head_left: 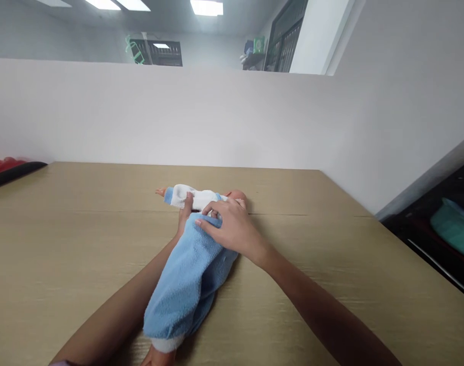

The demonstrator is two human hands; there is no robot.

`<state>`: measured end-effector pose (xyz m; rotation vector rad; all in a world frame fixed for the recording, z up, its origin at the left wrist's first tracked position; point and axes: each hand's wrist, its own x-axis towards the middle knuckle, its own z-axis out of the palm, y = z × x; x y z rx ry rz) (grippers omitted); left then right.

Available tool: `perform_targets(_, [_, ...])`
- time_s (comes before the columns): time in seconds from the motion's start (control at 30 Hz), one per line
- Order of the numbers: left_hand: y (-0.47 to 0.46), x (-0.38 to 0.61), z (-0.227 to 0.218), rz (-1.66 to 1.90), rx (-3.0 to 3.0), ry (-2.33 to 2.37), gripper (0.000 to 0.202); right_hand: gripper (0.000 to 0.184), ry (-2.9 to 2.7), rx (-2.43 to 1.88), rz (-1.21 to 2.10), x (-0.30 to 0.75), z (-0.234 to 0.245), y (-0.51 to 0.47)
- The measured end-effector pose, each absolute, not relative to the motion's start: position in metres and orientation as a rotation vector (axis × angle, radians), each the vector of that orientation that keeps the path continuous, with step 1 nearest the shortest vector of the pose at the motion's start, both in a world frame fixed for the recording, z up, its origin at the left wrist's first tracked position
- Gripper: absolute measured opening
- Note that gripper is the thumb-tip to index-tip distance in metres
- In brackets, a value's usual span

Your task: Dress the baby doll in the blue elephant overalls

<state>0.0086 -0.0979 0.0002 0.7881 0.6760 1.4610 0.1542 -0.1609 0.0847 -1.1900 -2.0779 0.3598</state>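
The doll (205,246) lies on the bench (83,234). The left hand (184,218) hugs its white top (199,197); the right hand's (232,226) fingers pinch the blue pants (188,279) near the waist. Keep the doll still and move the cloth softly.

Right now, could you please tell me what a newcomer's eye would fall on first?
Probably the doll in bright blue trousers, lying slantwise on the tan table, mid-picture. Next, perhaps the right hand, its fingers at the trousers' waist; then something red at the left edge.
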Motion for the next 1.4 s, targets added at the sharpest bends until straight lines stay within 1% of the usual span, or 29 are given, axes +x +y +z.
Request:
perform_targets(0.07, [-0.099, 0.01, 0.003, 1.549, 0.75, 0.689, 0.053, 0.011, -2.089, -1.17, 0.425, 0.152, 0.087, -0.156])
perform_targets(0.13, [-0.1, 0.012, 0.006, 1.574, 0.758, 0.68, 0.053, 0.005, -2.028, -1.159, 0.477, 0.153, 0.086, -0.151])
perform_targets(0.23, [-0.101, 0.015, 0.011, 1.557, 0.781, 0.655, 0.058, 0.005, -1.925, -1.239, 0.397, 0.158, 0.078, -0.14])
perform_targets(0.37, [-0.1, 0.017, 0.013, 1.582, 0.767, 0.691, 0.063, 0.002, -1.926, -1.343, 0.303, 0.165, 0.067, -0.133])
perform_targets(0.43, [-0.101, 0.017, 0.015, 1.587, 0.772, 0.707, 0.065, 0.005, -1.943, -1.346, 0.312, 0.169, 0.067, -0.134])
perform_targets(0.53, [-0.103, 0.017, 0.019, 1.567, 0.792, 0.694, 0.064, 0.017, -1.89, -1.26, 0.37, 0.179, 0.067, -0.141])
perform_targets(0.63, [-0.107, 0.017, 0.024, 1.554, 0.809, 0.664, 0.058, 0.024, -1.754, -1.126, 0.488, 0.192, 0.064, -0.157])
perform_targets(0.73, [-0.113, 0.019, 0.031, 1.544, 0.868, 0.641, 0.056, 0.028, -1.609, -1.139, 0.648, 0.202, 0.057, -0.178])
perform_targets(0.87, [-0.128, 0.025, 0.039, 1.415, 1.041, 0.631, 0.064, 0.045, -1.385, -1.212, 1.002, 0.211, 0.046, -0.201])
perform_targets(0.97, [-0.144, 0.029, 0.048, 1.246, 1.304, 0.65, 0.07, 0.054, -1.197, -1.262, 1.162, 0.221, 0.042, -0.207])
perform_targets(1.03, [-0.156, 0.03, 0.056, 1.148, 1.518, 0.631, 0.076, 0.056, -1.122, -1.246, 1.226, 0.23, 0.042, -0.21])
perform_targets(1.13, [-0.171, 0.028, 0.073, 1.019, 1.786, 0.54, 0.093, 0.051, -1.084, -1.201, 1.272, 0.245, 0.046, -0.218])
perform_targets(1.2, [-0.177, 0.024, 0.081, 0.954, 1.889, 0.456, 0.098, 0.052, -1.052, -1.206, 1.299, 0.252, 0.049, -0.227])
perform_targets(1.23, [-0.178, 0.021, 0.083, 0.934, 1.908, 0.423, 0.096, 0.053, -1.029, -1.205, 1.322, 0.254, 0.049, -0.231])
perform_targets(1.27, [-0.178, 0.018, 0.083, 0.923, 1.907, 0.41, 0.09, 0.054, -0.997, -1.198, 1.346, 0.256, 0.048, -0.235])
perform_targets(1.33, [-0.174, 0.011, 0.076, 0.936, 1.878, 0.474, 0.068, 0.055, -0.92, -1.172, 1.372, 0.26, 0.04, -0.242])
perform_targets(1.4, [-0.167, 0.005, 0.06, 0.965, 1.851, 0.667, 0.048, 0.056, -0.887, -1.14, 1.325, 0.265, 0.027, -0.245])
